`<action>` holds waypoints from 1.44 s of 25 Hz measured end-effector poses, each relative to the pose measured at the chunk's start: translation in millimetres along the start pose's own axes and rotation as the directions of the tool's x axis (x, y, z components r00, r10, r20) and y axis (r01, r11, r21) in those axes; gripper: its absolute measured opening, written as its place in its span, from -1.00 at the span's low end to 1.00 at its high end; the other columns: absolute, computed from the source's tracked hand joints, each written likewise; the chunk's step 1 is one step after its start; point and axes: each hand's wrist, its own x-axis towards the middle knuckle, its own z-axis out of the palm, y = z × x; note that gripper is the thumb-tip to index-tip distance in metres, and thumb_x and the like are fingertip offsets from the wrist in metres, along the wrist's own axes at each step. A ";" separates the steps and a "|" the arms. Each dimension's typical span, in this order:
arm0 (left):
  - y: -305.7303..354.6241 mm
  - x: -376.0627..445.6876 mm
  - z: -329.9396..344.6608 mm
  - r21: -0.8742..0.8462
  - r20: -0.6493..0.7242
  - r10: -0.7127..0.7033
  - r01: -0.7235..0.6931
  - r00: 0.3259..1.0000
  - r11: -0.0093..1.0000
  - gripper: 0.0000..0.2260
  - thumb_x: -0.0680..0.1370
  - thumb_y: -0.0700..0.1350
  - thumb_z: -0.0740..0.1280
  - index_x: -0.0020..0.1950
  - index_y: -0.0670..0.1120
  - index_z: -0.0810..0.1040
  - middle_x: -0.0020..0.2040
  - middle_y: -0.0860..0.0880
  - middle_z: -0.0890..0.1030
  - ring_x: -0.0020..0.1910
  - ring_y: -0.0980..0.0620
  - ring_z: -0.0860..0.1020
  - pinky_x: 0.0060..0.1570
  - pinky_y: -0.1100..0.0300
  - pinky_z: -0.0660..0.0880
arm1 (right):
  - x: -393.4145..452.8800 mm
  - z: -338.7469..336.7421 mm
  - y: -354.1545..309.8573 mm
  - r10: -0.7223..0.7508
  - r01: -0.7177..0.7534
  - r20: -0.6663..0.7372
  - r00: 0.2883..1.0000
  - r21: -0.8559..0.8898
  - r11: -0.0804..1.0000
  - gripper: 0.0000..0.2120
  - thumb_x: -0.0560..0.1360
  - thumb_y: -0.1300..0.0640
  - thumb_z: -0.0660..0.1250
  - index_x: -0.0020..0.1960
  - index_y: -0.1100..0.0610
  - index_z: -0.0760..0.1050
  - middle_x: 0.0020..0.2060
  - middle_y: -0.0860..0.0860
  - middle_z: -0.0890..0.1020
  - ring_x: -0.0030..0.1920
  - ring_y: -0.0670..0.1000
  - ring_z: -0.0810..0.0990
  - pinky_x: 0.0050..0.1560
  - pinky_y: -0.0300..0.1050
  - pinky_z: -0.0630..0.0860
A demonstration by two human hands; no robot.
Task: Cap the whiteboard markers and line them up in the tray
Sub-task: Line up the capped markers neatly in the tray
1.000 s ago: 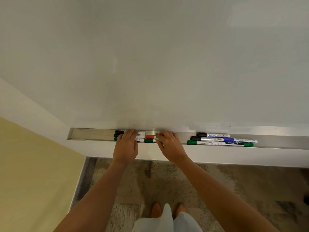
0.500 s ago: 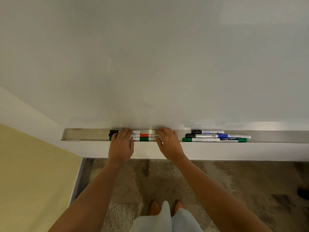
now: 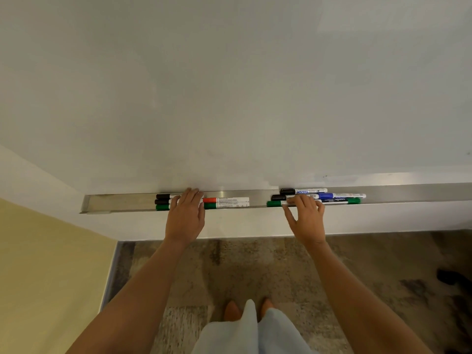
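We are lining up capped markers [image 3: 226,202] in the tray [image 3: 122,202], left hand [image 3: 185,218] and right hand [image 3: 306,221] resting flat, fingers released; next, we judge, nudge the right group straight.

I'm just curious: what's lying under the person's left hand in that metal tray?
The left hand rests on markers in the tray: black and green caps poke out left. Their barrels under the fingers are hidden.

Two marker groups lie apart in the tray [image 3: 122,201] below the whiteboard [image 3: 229,85], left [image 3: 224,202] and right [image 3: 339,198].
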 end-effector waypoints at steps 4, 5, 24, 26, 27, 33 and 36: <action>6.3 3.1 -0.3 0.005 0.011 0.020 -0.020 1.000 1.000 -0.75 0.59 -0.12 0.23 0.26 -0.08 0.52 0.26 -0.07 0.56 0.33 -0.08 0.45 0.35 -0.07 0.33 | 4.0 -7.8 11.9 -0.077 0.081 0.048 0.996 -0.089 0.993 -0.76 0.56 -0.07 0.29 0.12 0.06 0.53 0.03 0.00 0.61 0.09 0.06 0.55 0.26 0.07 0.30; 7.3 3.7 -0.6 0.010 0.015 0.020 -0.021 1.000 1.000 -0.75 0.59 -0.12 0.23 0.25 -0.08 0.52 0.25 -0.06 0.56 0.32 -0.07 0.45 0.35 -0.07 0.33 | 5.7 -9.1 12.9 -0.082 0.086 0.048 0.995 -0.095 0.992 -0.75 0.55 -0.07 0.30 0.12 0.06 0.54 0.02 0.01 0.62 0.08 0.06 0.56 0.26 0.07 0.30; -2.0 -2.6 2.7 0.088 0.022 -0.174 0.171 0.984 0.981 -0.62 0.59 -0.09 0.23 0.40 -0.13 0.42 0.36 -0.11 0.49 0.42 -0.10 0.36 0.45 -0.16 0.10 | 32.9 -5.0 -49.4 -0.292 0.283 0.030 0.956 0.174 0.943 -0.80 0.54 0.16 0.35 0.14 0.18 0.60 -0.05 0.07 0.59 -0.07 0.07 0.55 0.02 0.02 0.46; -5.2 -3.6 2.9 0.098 0.031 -0.183 0.179 0.983 0.979 -0.61 0.59 -0.09 0.22 0.42 -0.14 0.40 0.38 -0.11 0.48 0.42 -0.10 0.35 0.45 -0.15 0.09 | 40.6 0.1 -68.7 -0.339 0.335 0.014 0.941 0.133 0.933 -0.77 0.54 0.16 0.36 0.18 0.17 0.59 -0.06 0.07 0.61 -0.06 0.08 0.56 -0.01 0.01 0.46; -6.5 -3.7 2.6 0.100 0.033 -0.183 0.179 0.983 0.979 -0.61 0.59 -0.09 0.22 0.41 -0.14 0.41 0.37 -0.11 0.48 0.42 -0.10 0.35 0.46 -0.15 0.09 | 44.9 3.2 -78.2 -0.359 0.356 0.015 0.933 0.104 0.929 -0.78 0.53 0.14 0.38 0.15 0.17 0.60 -0.07 0.07 0.63 -0.07 0.09 0.59 -0.04 0.01 0.47; -13.7 -2.4 3.0 0.110 0.069 -0.185 0.177 0.980 0.978 -0.62 0.61 -0.05 0.16 0.42 -0.10 0.41 0.40 -0.08 0.46 0.46 -0.07 0.31 0.48 -0.12 0.08 | 52.6 29.5 -106.6 -0.450 0.453 0.157 0.879 0.019 0.891 -0.77 0.43 0.24 0.48 0.08 0.18 0.60 -0.03 0.10 0.68 -0.04 0.15 0.64 0.07 0.01 0.51; -14.7 -1.3 4.0 0.112 0.074 -0.186 0.178 0.980 0.978 -0.62 0.62 -0.04 0.14 0.42 -0.09 0.39 0.41 -0.07 0.44 0.46 -0.06 0.30 0.50 -0.12 0.07 | 52.6 36.2 -108.5 -0.456 0.457 0.194 0.868 0.044 0.888 -0.67 0.40 0.32 0.47 0.16 0.18 0.58 0.07 0.11 0.66 0.06 0.15 0.63 0.18 0.03 0.48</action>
